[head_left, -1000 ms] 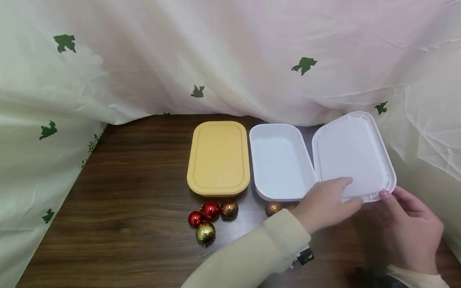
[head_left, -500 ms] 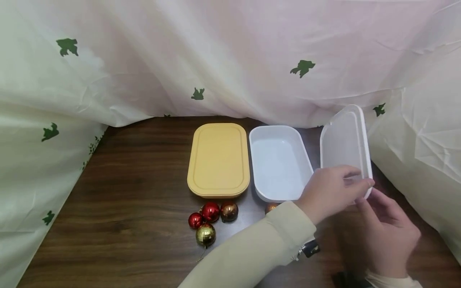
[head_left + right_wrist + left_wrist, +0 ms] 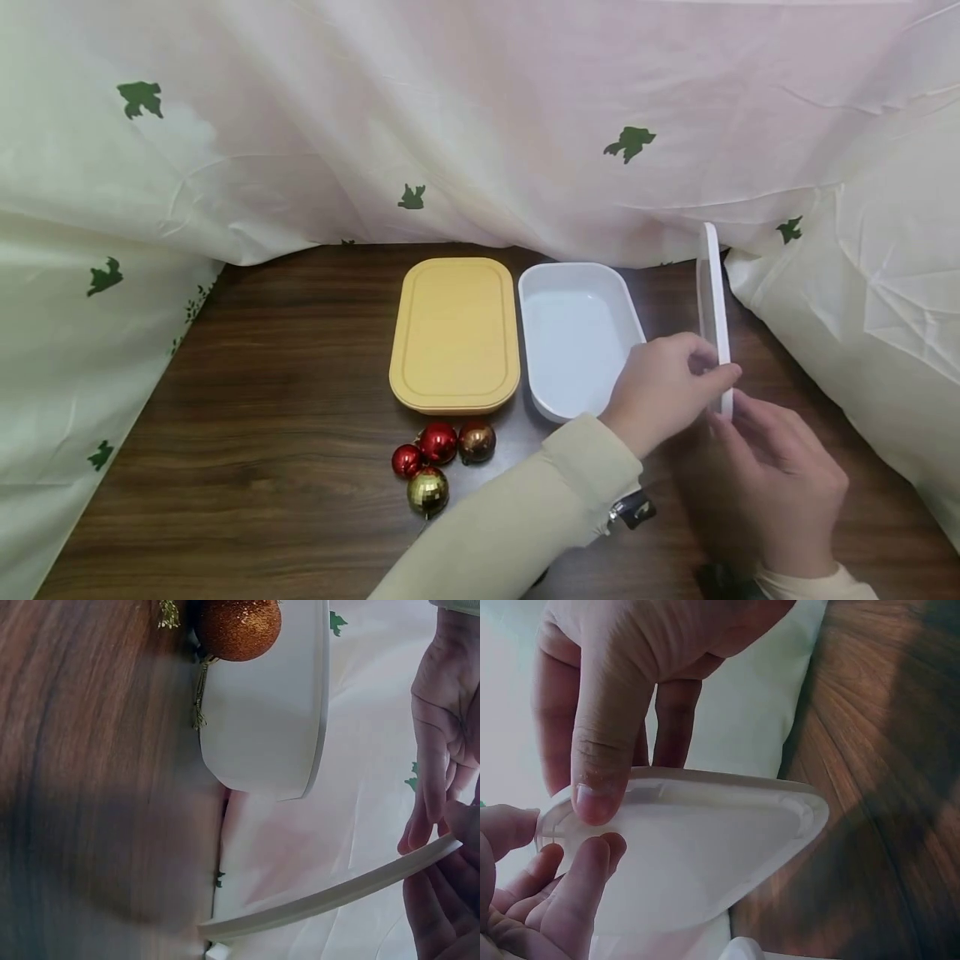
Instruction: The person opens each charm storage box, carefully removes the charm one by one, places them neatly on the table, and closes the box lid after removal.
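A white lid (image 3: 714,308) stands on edge, nearly edge-on in the head view, right of the open white container (image 3: 581,337). My left hand (image 3: 667,387) pinches its near side between thumb and fingers. Just below, my right hand (image 3: 780,479) pinches the lid's lower corner. In the left wrist view the right hand (image 3: 622,682) comes from above with its thumb on the lid's underside, and the left fingers (image 3: 577,892) meet the same end. The right wrist view shows the lid (image 3: 330,896) as a thin strip between both hands.
A yellow-lidded container (image 3: 456,333) stands left of the white one. Before it lie red baubles (image 3: 438,442), a brown bauble (image 3: 477,442) and a gold bauble (image 3: 428,490). A glittery orange bauble (image 3: 238,626) lies by the white container. A white curtain (image 3: 450,125) hangs behind the table.
The lid has turned from lying nearly face-up to standing on edge, and its near end has shifted left. My right hand has moved left with it; my left hand still holds the lid.
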A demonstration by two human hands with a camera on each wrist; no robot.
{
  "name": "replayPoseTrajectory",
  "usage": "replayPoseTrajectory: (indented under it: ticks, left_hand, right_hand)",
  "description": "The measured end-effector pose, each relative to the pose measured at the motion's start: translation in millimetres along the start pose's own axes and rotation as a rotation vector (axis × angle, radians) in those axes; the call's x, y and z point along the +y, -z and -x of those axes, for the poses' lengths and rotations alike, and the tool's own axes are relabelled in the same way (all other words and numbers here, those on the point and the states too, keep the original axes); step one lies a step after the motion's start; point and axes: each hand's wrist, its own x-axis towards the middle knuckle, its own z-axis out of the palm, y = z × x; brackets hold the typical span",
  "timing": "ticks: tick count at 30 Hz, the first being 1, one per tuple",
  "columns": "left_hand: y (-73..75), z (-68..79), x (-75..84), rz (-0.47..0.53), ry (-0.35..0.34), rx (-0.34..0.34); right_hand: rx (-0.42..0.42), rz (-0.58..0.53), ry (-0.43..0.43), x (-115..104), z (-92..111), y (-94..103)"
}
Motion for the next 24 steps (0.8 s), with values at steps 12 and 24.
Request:
replayPoseTrajectory:
  ticks: [12, 24]
  left_hand:
    - [7.6, 5.6, -9.5, 0.300, 0.093, 0.019]
    - [18.0, 12.7, -14.5, 0.524, 0.094, 0.008]
  right_hand:
    - [0.006, -0.002, -0.120, 13.5, -11.4, 7.8]
    - [-0.130, -0.001, -0.854, 71.6, -35.3, 21.0]
